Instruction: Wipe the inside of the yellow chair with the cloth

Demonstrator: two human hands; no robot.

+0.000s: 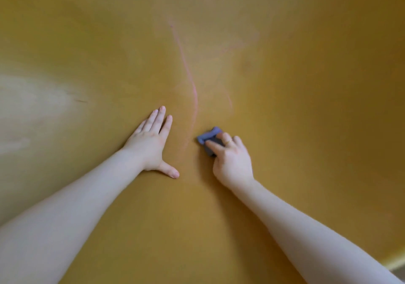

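Everywhere, the yellow chair (285,86) fills the view with its curved inner surface, crossed by a faint pink streak (192,91). Left hand (151,145) lies flat on it, fingers straight; right hand (230,163) just beside grips a small blue-grey cloth (208,138) against the surface.

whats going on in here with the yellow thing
A person is wiping the inside of a yellow chair. The right hand grips a small folded blue-grey cloth against the surface, just right of a long pink streak. The left hand lies flat with fingers spread on the chair, left of the streak. The streak and some fainter pink marks above are not yet wiped off.
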